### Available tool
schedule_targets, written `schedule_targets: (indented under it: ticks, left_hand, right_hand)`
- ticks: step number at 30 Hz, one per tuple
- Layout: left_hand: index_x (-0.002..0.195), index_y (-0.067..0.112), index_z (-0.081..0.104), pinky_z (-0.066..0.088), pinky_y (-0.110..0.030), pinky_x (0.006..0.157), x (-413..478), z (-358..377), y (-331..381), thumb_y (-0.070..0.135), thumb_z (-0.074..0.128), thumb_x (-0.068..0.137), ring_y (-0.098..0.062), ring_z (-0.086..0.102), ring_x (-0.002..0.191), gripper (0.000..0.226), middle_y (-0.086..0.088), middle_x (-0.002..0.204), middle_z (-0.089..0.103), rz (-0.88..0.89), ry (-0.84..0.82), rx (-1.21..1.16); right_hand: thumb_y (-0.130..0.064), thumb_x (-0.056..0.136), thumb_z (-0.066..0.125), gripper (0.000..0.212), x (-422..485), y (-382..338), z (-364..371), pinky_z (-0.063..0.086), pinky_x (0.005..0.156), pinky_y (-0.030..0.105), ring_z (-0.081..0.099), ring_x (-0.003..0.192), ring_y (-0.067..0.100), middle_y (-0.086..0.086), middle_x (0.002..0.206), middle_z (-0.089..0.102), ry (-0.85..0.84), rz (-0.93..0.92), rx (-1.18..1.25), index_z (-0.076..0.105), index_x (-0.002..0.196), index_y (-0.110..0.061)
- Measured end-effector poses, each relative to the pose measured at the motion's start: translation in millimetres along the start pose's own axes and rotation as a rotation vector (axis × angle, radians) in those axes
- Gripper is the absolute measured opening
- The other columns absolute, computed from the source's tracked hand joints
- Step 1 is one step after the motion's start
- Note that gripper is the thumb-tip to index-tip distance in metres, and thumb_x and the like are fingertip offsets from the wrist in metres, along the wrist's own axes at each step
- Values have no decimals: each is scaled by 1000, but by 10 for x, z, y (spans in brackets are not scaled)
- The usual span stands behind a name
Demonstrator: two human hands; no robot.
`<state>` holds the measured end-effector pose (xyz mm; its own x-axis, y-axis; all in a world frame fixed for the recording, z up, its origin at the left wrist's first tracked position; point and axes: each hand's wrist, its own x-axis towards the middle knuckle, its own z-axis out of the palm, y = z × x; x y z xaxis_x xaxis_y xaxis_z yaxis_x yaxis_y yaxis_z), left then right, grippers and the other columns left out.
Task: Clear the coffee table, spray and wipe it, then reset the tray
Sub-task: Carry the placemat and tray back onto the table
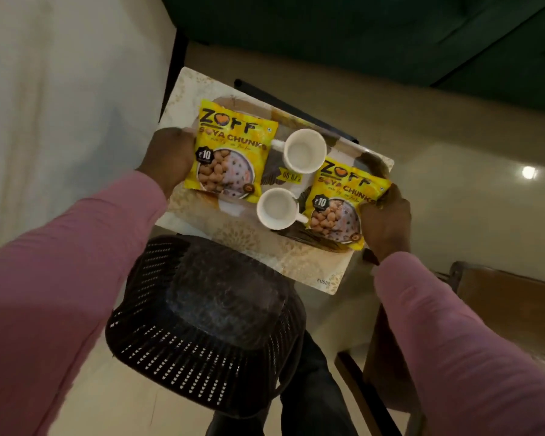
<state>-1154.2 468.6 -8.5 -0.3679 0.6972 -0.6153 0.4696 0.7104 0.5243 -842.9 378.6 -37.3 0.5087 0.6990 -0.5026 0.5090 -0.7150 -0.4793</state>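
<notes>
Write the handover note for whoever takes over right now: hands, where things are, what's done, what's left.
Hands: left hand grips the tray at its left end; right hand grips its right end.
Things: the tray carries the left packet, right packet, far cup and near cup, both cups empty. It is over the coffee table; lifted or resting, cannot tell. The black basket is nearer the person.
Done: unclear; no spray or cloth in view.
Left: probably move the tray off, spray, wipe, reset.
</notes>
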Motion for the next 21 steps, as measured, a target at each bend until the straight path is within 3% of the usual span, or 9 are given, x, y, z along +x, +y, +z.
schedule_targets:
  ticks: [5,6,7,10,13,15,17,19,21]
  left_hand:
    - [111,-8,61,51,-47,89,-426,-76,263,27,42,94,-43,61,98,43,-31,116,61,148,-42,-86]
    - [103,-6,64,52,-48,84,-500,-87,252,27,45,88,-41,63,92,41,-31,111,63,147,-34,-95]
    - [93,-3,67,53,-58,80,-593,-104,243,26,46,81,-42,64,89,37,-30,103,65,151,-22,-95]
    - [67,8,59,54,-57,81,-837,-67,133,17,49,80,-38,65,86,18,-21,81,62,161,-36,-45]
    - [85,12,63,54,-49,89,-1135,9,-7,13,47,93,-23,56,88,18,-21,103,66,109,-37,-42]
    - [92,9,72,57,-53,81,-1292,61,-155,15,52,86,-25,63,84,22,-20,103,70,107,-39,-60]
    - [69,10,69,58,-53,66,-1382,151,-276,16,55,73,-33,67,72,16,-16,79,70,133,-16,-41]
    - [60,6,60,49,-43,53,-1536,280,-308,13,54,70,-28,58,61,14,-15,66,63,172,-7,-37]
    - [62,3,58,45,-47,48,-1685,438,-265,13,54,70,-23,51,58,14,-19,64,59,207,-8,-47]
  right_hand:
    - [-23,67,50,51,-179,32,-379,48,86,40,59,97,37,18,110,61,108,12,19,56,117,-14]
    - [-23,66,50,51,-243,46,-452,48,85,38,59,97,36,18,110,62,118,14,30,56,117,-14]
    - [-22,67,49,50,-318,89,-533,47,83,37,59,97,36,18,109,61,134,8,36,57,115,-13]
    - [-15,72,50,39,-575,234,-751,41,78,33,57,97,37,21,108,60,161,20,46,56,109,-8]
    - [-12,70,49,35,-847,407,-928,44,78,36,57,93,36,20,104,60,176,47,88,56,104,-6]
    - [-10,68,48,33,-1034,539,-1028,46,74,36,57,86,33,18,97,61,178,63,118,55,101,-5]
    - [-4,70,49,28,-1166,676,-1124,40,66,28,55,77,28,14,88,60,181,74,145,55,98,-4]
    - [-1,73,48,22,-1285,821,-1260,36,55,22,51,66,20,10,80,57,202,87,163,53,94,-5]
    - [2,75,47,24,-1337,968,-1400,36,50,17,48,62,11,2,74,54,220,108,194,54,95,-8]
